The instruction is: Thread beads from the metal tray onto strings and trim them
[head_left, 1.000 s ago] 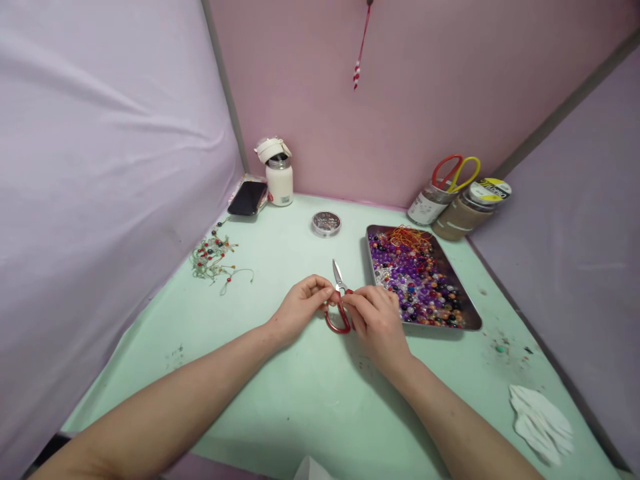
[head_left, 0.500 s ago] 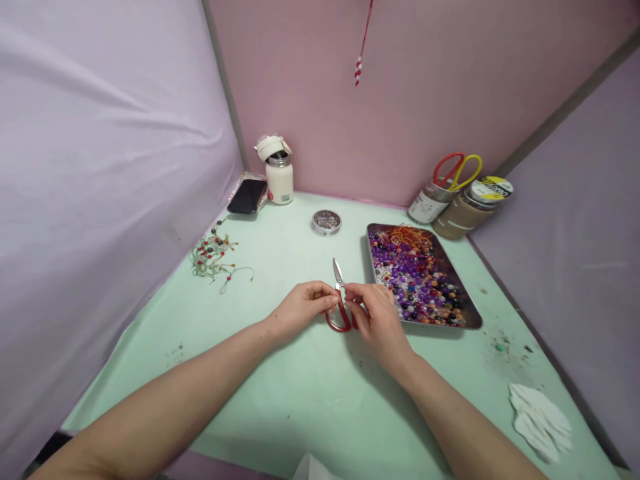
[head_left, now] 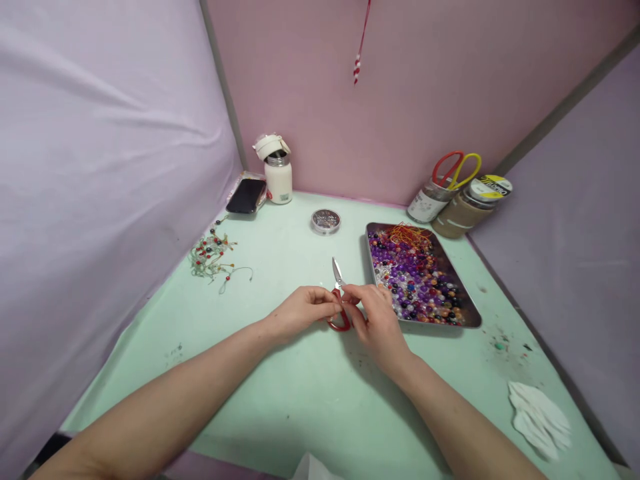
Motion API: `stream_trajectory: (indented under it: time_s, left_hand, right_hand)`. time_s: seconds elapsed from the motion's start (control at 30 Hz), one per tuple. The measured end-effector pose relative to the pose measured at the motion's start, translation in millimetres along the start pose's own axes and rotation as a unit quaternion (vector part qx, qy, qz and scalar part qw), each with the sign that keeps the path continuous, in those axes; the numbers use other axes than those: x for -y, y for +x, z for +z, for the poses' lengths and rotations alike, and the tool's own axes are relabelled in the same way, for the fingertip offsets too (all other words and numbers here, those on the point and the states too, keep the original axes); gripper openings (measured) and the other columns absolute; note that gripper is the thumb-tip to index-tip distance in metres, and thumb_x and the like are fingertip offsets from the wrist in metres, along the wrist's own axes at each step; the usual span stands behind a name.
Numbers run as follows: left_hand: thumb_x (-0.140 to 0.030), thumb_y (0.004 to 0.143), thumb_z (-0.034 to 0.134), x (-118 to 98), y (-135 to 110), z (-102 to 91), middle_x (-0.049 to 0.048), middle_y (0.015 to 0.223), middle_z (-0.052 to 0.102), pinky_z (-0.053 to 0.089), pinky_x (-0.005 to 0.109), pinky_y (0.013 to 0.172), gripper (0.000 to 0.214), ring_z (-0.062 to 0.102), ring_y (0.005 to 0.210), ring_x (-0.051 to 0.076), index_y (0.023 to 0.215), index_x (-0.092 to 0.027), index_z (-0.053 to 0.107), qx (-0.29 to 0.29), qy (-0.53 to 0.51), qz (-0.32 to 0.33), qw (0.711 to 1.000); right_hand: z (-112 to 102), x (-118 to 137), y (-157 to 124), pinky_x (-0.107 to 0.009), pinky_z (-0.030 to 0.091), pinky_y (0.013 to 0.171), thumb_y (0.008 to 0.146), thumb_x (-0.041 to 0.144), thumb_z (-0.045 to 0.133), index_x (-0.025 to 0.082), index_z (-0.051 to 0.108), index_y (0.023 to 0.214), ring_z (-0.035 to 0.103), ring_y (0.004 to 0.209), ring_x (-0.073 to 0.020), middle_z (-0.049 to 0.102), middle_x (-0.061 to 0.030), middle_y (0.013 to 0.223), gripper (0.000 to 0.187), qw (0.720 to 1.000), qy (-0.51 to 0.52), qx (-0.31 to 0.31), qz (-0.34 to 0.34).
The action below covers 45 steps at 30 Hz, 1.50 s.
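My left hand point(head_left: 306, 311) and my right hand point(head_left: 373, 320) meet at their fingertips over a pair of red-handled scissors point(head_left: 337, 269) lying on the table. Thumb and fingers of each hand are pinched together. Whatever sits between them is too small to make out. The scissors' blades point away from me, and my fingers hide part of the handles. Close to my right hand stands a metal tray point(head_left: 467, 313) full of purple, clear, black and orange beads point(head_left: 407, 273). Orange-red thread point(head_left: 409, 235) lies at its far end.
A round clear case point(head_left: 325, 221) sits beyond the scissors. At left lie strung beads on cord point(head_left: 210, 257), a phone point(head_left: 247, 196) and a white bottle point(head_left: 279, 180). Two jars, one jar point(head_left: 427, 203) holding scissors, the other jar point(head_left: 457, 212) lidded, stand back right. White gloves point(head_left: 539, 419) lie front right.
My fingertips have come closer together, the left hand shifting slightly right. The scissors and tray stay in place; the whole view has moved slightly.
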<state>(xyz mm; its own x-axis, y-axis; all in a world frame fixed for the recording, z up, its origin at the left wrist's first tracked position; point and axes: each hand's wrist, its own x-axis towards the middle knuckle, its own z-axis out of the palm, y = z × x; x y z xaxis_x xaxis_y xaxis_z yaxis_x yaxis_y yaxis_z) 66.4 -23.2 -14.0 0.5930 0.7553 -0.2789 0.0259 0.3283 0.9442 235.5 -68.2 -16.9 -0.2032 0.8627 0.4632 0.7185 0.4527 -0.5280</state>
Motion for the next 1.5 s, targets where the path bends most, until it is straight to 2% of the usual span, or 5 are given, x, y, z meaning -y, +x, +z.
stream_trajectory:
  time_s: [0.33,0.87,1.2,1.33,1.5]
  left_hand:
    - [-0.032,0.069,0.069,-6,1,0.0,0.0012,0.070,0.061,0.041,0.025,0.066,0.020,0.051,0.063,0.010,0.074,-0.013,0.064,-0.059,-0.027,0.026,0.998]
    - [-0.029,0.080,0.061,-15,-10,7.8,0.0040,0.079,0.058,0.042,0.029,0.076,0.014,0.054,0.079,0.015,0.075,-0.015,0.063,-0.069,0.094,0.241,0.963]
    - [-0.028,0.078,0.063,-22,-12,-1.3,0.0024,0.080,0.057,0.040,0.028,0.079,0.012,0.052,0.079,0.014,0.074,-0.017,0.062,-0.116,0.003,0.275,0.954]
    - [-0.029,0.074,0.067,-29,-12,-3.7,0.0010,0.076,0.056,0.041,0.027,0.078,0.014,0.049,0.076,0.012,0.070,-0.016,0.061,-0.172,-0.058,0.239,0.954]
    - [-0.030,0.071,0.069,-31,-10,-2.9,-0.0003,0.078,0.057,0.047,0.031,0.081,0.017,0.052,0.077,0.011,0.073,-0.015,0.061,-0.158,-0.181,0.149,0.959]
  right_hand:
    - [-2,3,2,-0.033,0.033,0.081,0.089,0.017,0.047,0.022,0.052,0.098,0.053,0.089,-0.0174,0.061,-0.0026,0.092,0.011,0.999,0.017,-0.032,0.017]
    - [4,18,-1,-0.031,0.038,0.072,0.085,0.019,0.052,0.021,0.056,0.078,0.054,0.072,-0.0148,0.060,-0.0001,0.075,0.009,0.986,0.148,-0.030,0.076]
    - [10,16,-2,-0.032,0.044,0.080,0.082,0.018,0.053,0.020,0.059,0.078,0.058,0.087,-0.0170,0.064,-0.0043,0.090,0.007,0.973,0.216,0.034,0.077]
    - [14,17,-4,-0.027,0.047,0.066,0.081,0.027,0.058,0.019,0.061,0.080,0.059,0.069,-0.0135,0.064,-0.0018,0.077,0.008,0.922,0.319,0.081,0.202]
    - [18,19,-2,-0.028,0.051,0.063,0.071,0.036,0.070,0.016,0.062,0.079,0.064,0.065,-0.0138,0.068,-0.0040,0.076,0.023,0.791,0.496,0.102,0.343]
